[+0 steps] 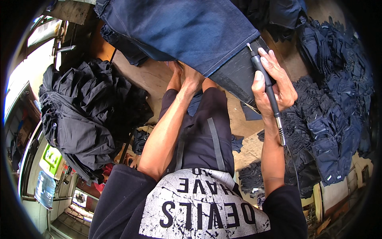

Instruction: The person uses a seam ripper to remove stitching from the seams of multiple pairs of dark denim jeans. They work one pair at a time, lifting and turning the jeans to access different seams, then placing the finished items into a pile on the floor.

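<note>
My right hand (277, 85) is closed around a slim black rotary tool handpiece (267, 81). Its small rounded metal tip points at the stitched hem of a dark blue denim trouser leg (187, 28), at the leg's right corner. The denim is draped over a dark flat board (235, 73), whose bare end sticks out past the hem. My left hand (193, 81) reaches up under the hem's lower corner. Its fingers are hidden beneath the cloth and board, so their grip does not show.
A large heap of black garments (87, 115) stands at left. Tall stacks of dark blue and black denim (330, 107) fill the right side. From the handpiece a thin cord (293, 163) runs down past my right forearm. A clear plastic water jug (45, 189) is at lower left.
</note>
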Action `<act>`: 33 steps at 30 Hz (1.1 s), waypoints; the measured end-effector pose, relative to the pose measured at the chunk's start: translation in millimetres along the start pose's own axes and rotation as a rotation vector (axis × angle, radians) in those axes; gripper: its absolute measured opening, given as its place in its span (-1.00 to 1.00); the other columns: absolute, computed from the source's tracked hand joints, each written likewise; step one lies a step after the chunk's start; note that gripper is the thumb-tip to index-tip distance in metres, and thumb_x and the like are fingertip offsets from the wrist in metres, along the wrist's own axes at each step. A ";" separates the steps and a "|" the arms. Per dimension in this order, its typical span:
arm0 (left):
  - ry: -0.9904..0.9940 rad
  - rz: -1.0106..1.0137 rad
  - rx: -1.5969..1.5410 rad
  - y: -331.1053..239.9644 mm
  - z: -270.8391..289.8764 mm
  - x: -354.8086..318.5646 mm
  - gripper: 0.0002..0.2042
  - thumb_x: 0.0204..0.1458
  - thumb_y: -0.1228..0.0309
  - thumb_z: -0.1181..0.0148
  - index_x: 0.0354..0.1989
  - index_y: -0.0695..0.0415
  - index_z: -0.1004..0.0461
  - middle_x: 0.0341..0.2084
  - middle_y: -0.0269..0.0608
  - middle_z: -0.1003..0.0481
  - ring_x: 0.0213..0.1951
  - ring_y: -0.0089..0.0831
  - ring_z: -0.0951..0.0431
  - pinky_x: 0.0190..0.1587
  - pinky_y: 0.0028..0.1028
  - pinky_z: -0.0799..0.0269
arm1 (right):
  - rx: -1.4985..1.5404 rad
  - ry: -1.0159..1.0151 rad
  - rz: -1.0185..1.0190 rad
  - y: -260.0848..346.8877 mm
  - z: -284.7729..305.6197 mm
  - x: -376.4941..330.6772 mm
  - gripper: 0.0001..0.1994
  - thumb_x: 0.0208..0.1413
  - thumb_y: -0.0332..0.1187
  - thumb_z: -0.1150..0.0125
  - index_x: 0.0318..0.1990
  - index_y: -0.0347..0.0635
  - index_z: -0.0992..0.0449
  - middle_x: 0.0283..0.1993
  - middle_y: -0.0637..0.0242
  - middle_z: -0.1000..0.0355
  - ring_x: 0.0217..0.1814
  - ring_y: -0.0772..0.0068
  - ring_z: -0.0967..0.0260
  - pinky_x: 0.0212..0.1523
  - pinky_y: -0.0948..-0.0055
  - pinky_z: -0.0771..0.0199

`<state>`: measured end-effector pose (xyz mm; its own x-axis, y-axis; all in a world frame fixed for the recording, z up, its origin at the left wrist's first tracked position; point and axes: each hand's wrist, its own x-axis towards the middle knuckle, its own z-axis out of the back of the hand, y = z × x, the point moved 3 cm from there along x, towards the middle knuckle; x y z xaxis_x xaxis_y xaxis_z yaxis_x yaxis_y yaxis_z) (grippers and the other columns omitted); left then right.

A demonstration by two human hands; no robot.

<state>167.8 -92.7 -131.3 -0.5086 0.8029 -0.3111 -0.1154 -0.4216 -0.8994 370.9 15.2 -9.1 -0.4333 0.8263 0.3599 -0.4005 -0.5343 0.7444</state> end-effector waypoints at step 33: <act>-0.022 -0.032 -0.002 7.1 -2.7 3.8 -0.31 0.04 0.28 -0.56 0.32 0.35 -0.46 0.23 0.11 -0.57 0.24 -0.06 -0.56 0.37 -0.16 -0.42 | 0.129 0.082 0.039 4.3 -3.6 -2.5 -0.68 -0.10 -0.61 -0.36 -0.11 -0.41 -0.72 -0.18 -0.02 -0.73 0.09 -0.08 -0.75 0.32 -0.14 -0.66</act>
<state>167.3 -91.5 -139.7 -0.5230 0.8067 -0.2752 -0.1303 -0.3947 -0.9095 367.4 10.2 -8.9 -0.5129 0.7851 0.3472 -0.2771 -0.5343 0.7986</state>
